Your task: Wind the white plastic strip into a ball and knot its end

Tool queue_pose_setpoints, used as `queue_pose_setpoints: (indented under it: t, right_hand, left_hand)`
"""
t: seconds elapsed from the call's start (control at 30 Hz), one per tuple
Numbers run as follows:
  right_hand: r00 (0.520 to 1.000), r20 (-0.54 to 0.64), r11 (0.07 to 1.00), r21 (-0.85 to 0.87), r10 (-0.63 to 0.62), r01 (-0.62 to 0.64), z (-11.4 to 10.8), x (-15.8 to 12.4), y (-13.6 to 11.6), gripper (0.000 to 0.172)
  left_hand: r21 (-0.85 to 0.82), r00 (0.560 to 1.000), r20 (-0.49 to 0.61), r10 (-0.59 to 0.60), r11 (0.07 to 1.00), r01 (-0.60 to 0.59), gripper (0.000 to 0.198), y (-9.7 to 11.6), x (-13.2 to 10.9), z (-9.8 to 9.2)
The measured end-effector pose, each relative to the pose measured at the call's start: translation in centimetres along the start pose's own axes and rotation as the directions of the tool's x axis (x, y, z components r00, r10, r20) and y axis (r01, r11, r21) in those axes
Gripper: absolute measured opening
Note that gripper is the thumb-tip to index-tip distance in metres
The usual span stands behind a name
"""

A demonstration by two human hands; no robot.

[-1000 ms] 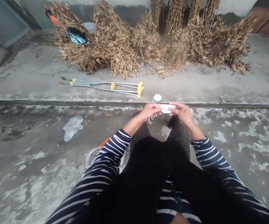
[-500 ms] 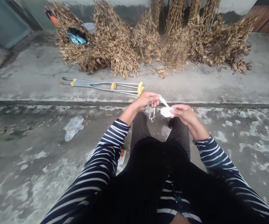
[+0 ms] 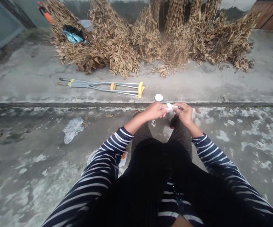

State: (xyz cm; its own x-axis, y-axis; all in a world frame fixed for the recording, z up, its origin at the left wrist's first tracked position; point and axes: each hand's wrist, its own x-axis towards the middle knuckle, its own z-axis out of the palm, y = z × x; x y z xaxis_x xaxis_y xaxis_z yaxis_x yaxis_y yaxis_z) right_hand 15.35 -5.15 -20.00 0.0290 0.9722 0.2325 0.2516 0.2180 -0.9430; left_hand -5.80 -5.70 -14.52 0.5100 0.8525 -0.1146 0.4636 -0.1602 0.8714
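Observation:
A narrow white strip [image 3: 170, 106] is bunched between my two hands, over the gap between my knees. My left hand [image 3: 155, 110] pinches one side of it and my right hand [image 3: 183, 112] grips the other, the hands a short distance apart. Just beyond them, at the edge of the raised concrete, shows a round white piece [image 3: 158, 97] with a thin loop at its side. Whether it is joined to the strip I cannot tell. Below my left hand is a small clear, crumpled bit [image 3: 153, 123].
Grey crutches with yellow pads [image 3: 101, 86] lie on the raised concrete ledge [image 3: 205, 86]. Dried plants [image 3: 122, 47] lean along the wall, with a blue and black cloth [image 3: 73, 35] and a pale bowl [image 3: 86, 24]. Clear plastic [image 3: 73, 130] lies on the lower ground, left.
My hands have come closer together, and the strip between them is now bunched. The round white piece, earlier at my right hand, now shows apart from my fingers, farther forward and left.

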Motion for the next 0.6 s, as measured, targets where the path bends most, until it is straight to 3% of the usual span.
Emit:
queue_pose_setpoints:
  t: [0.1,0.17,0.23,0.3,0.43,0.5,0.6]
  right_hand:
    - [0.971,0.239,1.0,0.016,0.006,-0.01,-0.5,-0.4,-0.5,0.022]
    - [0.898,0.43,0.978,0.131,0.093,-0.164,-0.8,-0.5,-1.3,0.027]
    - [0.837,0.522,0.906,0.257,0.163,-0.337,-1.0,-0.6,-2.1,0.034]
    - [0.858,0.47,0.83,0.38,0.207,-0.408,-1.1,-0.4,-2.6,0.038]
    - [0.943,0.175,0.789,0.517,0.284,-0.333,-0.7,0.4,-2.3,0.036]
    - [0.961,0.039,0.854,0.449,0.275,-0.262,-0.6,1.0,-1.6,0.03]
    - [0.984,-0.075,0.981,0.12,0.163,-0.153,-0.6,1.4,-0.3,0.021]
  left_hand:
    - [-0.001,1.0,0.017,-0.021,1.0,0.021,0.027,0.4,1.2,-2.0]
    - [-0.063,0.998,0.067,-0.016,0.998,0.021,0.023,0.3,2.0,-2.6]
    - [-0.19,0.994,0.106,-0.008,0.981,0.028,0.021,0.0,2.6,-2.5]
    - [-0.325,0.993,0.114,-0.01,0.944,0.047,0.023,-0.5,2.9,-1.6]
    - [-0.458,0.993,0.106,-0.059,0.883,0.101,0.028,-1.5,1.9,1.3]
    - [-0.436,0.992,0.104,-0.071,0.893,0.11,0.027,-1.4,1.0,2.3]
    - [-0.29,0.997,0.065,-0.039,0.956,0.056,0.026,-0.6,-0.2,2.3]
